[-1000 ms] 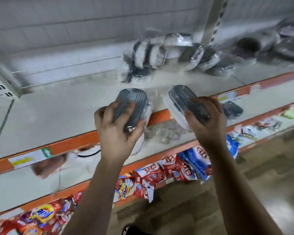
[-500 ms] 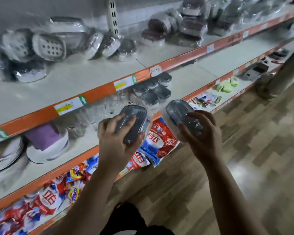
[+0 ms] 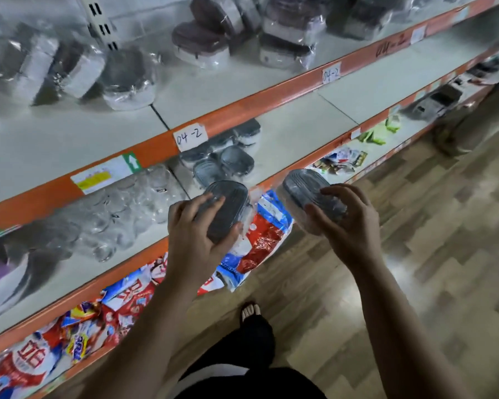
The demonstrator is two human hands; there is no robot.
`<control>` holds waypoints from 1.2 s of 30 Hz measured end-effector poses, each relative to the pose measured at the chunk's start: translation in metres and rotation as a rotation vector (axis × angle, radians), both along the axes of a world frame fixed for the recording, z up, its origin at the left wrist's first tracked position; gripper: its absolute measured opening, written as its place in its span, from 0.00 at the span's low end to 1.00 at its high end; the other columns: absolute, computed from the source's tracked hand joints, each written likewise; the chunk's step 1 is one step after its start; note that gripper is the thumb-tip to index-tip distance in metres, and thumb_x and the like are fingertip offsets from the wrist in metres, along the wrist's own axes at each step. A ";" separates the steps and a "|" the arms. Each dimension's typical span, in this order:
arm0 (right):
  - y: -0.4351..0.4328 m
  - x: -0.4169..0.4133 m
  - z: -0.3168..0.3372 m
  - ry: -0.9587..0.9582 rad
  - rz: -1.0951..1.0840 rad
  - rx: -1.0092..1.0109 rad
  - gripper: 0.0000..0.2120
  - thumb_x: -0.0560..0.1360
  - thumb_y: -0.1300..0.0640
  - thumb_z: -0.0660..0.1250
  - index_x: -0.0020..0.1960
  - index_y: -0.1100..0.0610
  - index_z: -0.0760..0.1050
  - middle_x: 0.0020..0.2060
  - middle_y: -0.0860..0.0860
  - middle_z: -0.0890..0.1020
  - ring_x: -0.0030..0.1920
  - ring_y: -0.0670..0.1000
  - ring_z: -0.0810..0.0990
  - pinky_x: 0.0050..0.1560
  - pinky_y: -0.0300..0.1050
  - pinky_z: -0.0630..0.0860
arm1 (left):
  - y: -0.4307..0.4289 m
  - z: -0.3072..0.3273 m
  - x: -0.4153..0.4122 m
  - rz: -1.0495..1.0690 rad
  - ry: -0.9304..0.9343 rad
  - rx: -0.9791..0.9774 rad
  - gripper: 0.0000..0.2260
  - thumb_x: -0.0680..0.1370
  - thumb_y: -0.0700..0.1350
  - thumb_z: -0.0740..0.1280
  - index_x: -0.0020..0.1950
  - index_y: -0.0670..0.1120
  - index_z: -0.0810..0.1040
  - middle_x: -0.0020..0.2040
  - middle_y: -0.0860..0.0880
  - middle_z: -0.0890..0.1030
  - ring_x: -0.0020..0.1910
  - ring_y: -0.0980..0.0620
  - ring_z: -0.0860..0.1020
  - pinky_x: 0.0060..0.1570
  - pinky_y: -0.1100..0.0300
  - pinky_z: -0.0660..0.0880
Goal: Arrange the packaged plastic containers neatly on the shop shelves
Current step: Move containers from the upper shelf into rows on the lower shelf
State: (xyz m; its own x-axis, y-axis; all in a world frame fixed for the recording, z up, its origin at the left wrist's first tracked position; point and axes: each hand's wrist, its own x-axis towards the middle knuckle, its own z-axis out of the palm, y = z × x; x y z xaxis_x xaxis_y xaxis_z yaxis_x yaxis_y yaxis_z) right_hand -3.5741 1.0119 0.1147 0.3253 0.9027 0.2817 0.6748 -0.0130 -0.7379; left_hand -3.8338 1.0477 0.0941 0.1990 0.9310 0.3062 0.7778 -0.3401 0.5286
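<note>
Shelf edge (image 3: 121, 270) just ahead, and we grip a wrapped container (image 3: 228, 197) in our left hand (image 3: 193, 240) and a second container (image 3: 303, 185) in our right hand (image 3: 355, 226), fingers curled.

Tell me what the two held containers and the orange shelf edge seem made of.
Left container: likely plastic, dark grey ribbed lid, under glossy clear film that crinkles. Right container: the same, with a pale base showing. Shelf edge: probably painted metal, smooth with a dull sheen; not certain.
</note>
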 end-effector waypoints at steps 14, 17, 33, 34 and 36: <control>0.124 0.135 -0.048 0.098 0.094 -0.103 0.17 0.70 0.45 0.71 0.53 0.54 0.81 0.52 0.47 0.79 0.50 0.44 0.77 0.50 0.36 0.73 | 0.096 -0.037 0.148 0.202 0.025 -0.071 0.29 0.73 0.64 0.62 0.63 0.44 0.80 0.62 0.45 0.79 0.60 0.42 0.72 0.61 0.49 0.70; 0.148 0.169 -0.062 0.076 0.209 -0.120 0.16 0.70 0.47 0.71 0.53 0.55 0.81 0.52 0.48 0.79 0.47 0.39 0.74 0.46 0.22 0.66 | 0.105 -0.057 0.189 0.300 0.025 -0.100 0.29 0.72 0.64 0.63 0.62 0.44 0.81 0.62 0.45 0.79 0.60 0.41 0.73 0.62 0.51 0.69; 0.235 0.259 -0.194 0.042 0.509 -0.227 0.18 0.71 0.41 0.67 0.52 0.53 0.79 0.49 0.46 0.78 0.50 0.43 0.77 0.48 0.28 0.68 | 0.245 -0.198 0.288 0.561 0.334 -0.102 0.29 0.75 0.64 0.63 0.61 0.41 0.81 0.60 0.42 0.81 0.58 0.44 0.77 0.63 0.52 0.67; 0.238 0.260 -0.202 0.050 0.515 -0.226 0.17 0.71 0.41 0.67 0.52 0.53 0.79 0.50 0.46 0.79 0.50 0.43 0.77 0.48 0.27 0.68 | 0.255 -0.204 0.288 0.561 0.367 -0.130 0.30 0.76 0.66 0.61 0.63 0.42 0.80 0.61 0.43 0.80 0.59 0.43 0.75 0.63 0.52 0.68; 0.241 0.260 -0.214 0.054 0.528 -0.227 0.18 0.72 0.41 0.67 0.53 0.53 0.80 0.50 0.46 0.79 0.50 0.42 0.77 0.48 0.26 0.68 | 0.273 -0.213 0.287 0.563 0.455 -0.188 0.33 0.76 0.69 0.56 0.66 0.44 0.77 0.63 0.44 0.79 0.61 0.42 0.71 0.62 0.52 0.67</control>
